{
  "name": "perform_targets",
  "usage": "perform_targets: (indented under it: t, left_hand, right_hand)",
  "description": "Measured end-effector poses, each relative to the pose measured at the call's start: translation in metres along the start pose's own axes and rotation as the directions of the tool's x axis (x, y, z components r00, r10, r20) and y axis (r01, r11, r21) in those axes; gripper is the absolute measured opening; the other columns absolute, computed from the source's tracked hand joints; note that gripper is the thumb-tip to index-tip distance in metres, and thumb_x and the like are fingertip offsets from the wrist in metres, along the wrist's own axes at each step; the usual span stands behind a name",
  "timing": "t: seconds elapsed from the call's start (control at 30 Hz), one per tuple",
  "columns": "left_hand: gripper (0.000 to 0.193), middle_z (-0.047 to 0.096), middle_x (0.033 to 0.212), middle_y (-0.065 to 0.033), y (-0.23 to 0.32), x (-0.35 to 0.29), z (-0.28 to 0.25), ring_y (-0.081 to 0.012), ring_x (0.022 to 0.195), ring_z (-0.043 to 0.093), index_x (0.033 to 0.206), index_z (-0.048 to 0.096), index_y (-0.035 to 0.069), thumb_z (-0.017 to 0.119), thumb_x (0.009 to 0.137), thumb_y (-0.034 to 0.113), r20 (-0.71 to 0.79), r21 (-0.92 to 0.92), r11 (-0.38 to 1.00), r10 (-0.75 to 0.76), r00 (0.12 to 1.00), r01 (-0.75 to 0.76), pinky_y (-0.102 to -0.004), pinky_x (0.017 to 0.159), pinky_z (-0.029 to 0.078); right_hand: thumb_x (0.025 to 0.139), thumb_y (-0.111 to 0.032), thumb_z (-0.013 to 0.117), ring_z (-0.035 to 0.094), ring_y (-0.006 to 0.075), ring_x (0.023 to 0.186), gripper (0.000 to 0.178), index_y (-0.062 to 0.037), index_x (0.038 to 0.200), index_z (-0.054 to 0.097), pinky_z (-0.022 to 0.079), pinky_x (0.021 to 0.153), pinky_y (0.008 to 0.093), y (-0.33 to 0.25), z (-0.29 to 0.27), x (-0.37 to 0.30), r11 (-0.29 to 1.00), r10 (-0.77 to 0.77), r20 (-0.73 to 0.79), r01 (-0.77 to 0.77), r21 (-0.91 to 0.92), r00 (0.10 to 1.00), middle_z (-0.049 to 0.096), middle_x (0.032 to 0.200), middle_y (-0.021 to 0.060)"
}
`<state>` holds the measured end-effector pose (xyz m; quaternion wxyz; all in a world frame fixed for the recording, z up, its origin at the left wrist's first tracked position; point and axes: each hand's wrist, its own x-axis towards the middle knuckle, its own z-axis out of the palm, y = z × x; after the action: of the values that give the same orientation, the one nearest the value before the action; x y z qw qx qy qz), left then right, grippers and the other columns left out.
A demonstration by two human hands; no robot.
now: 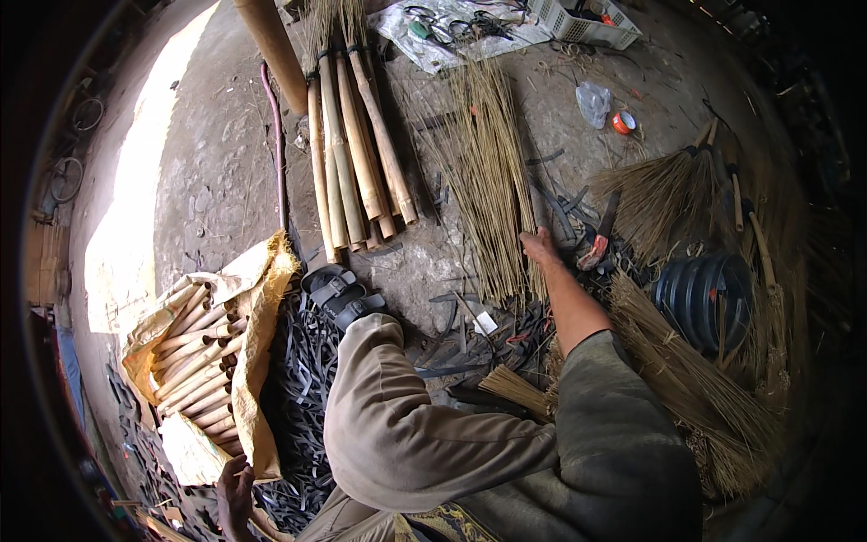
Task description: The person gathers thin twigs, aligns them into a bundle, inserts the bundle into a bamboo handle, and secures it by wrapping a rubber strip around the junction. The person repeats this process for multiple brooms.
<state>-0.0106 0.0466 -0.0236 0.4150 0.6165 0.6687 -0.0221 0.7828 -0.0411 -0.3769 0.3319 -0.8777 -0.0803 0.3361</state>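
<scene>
My right hand (540, 246) rests against the right edge of a long, loose bundle of thin broom sticks (492, 181) spread on the ground. Its fingers look stretched out along the sticks rather than wrapped round them. At the lower left, my left hand (236, 490) hangs by the bottom corner of a yellowish woven sack (256, 397), its fingers loosely bent and apart, with nothing visible in them. Many short bamboo tubes (199, 370) fill the sack's open mouth. Near my right hand lies a knife-like tool with a red handle (596, 251).
Long bamboo handles with bristles (339, 154) lie ahead, beside a thick bamboo post (274, 54). Black rubber strips (302, 397) heap beside my sandalled foot (341, 294). At right are a black ribbed container (700, 294), stick bundles (686, 370) and finished brooms (668, 194). A white crate (587, 27) stands far off.
</scene>
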Motion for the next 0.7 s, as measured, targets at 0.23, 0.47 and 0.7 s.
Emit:
perform_targets:
  t: [0.23, 0.47, 0.7]
  left_hand:
    - [0.034, 0.072, 0.110, -0.0097, 0.001, -0.001, 0.000, -0.0166, 0.088, 0.063, 0.127, 0.065, -0.003, 0.062, 0.103, 0.020, -0.002, 0.005, 0.998, 0.066, 0.998, -0.066, -0.0319, 0.081, 0.053]
    - [0.036, 0.073, 0.108, -0.0123, 0.002, -0.005, -0.003, -0.0185, 0.099, 0.066, 0.128, 0.065, -0.004, 0.065, 0.101, 0.020, -0.012, -0.064, 0.998, 0.003, 1.000, -0.004, -0.0324, 0.090, 0.052]
    - [0.040, 0.073, 0.112, -0.0156, 0.005, -0.007, -0.003, -0.0206, 0.102, 0.067, 0.129, 0.064, -0.004, 0.065, 0.101, 0.024, -0.060, -0.047, 0.998, 0.044, 0.997, -0.047, -0.0338, 0.092, 0.052]
  right_hand:
    - [0.098, -0.040, 0.062, 0.068, 0.0463, 0.108, 0.059, -0.0038, 0.144, 0.050, 0.056, 0.091, 0.0531, -0.028, -0.014, -0.028, 0.958, -0.186, -0.281, 0.111, -0.263, 0.942, 0.070, 0.121, 0.0270]
    - [0.110, -0.037, 0.048, 0.064, 0.0488, 0.113, 0.052, 0.0016, 0.145, 0.048, 0.054, 0.091, 0.0579, -0.047, -0.011, -0.058, 0.947, -0.202, -0.214, 0.134, -0.292, 0.956, 0.064, 0.129, 0.0299]
    - [0.111, -0.038, 0.044, 0.060, 0.0491, 0.120, 0.057, 0.0034, 0.151, 0.043, 0.054, 0.093, 0.0573, -0.067, -0.015, -0.074, 0.921, -0.364, -0.276, 0.300, -0.247, 0.890, 0.060, 0.134, 0.0318]
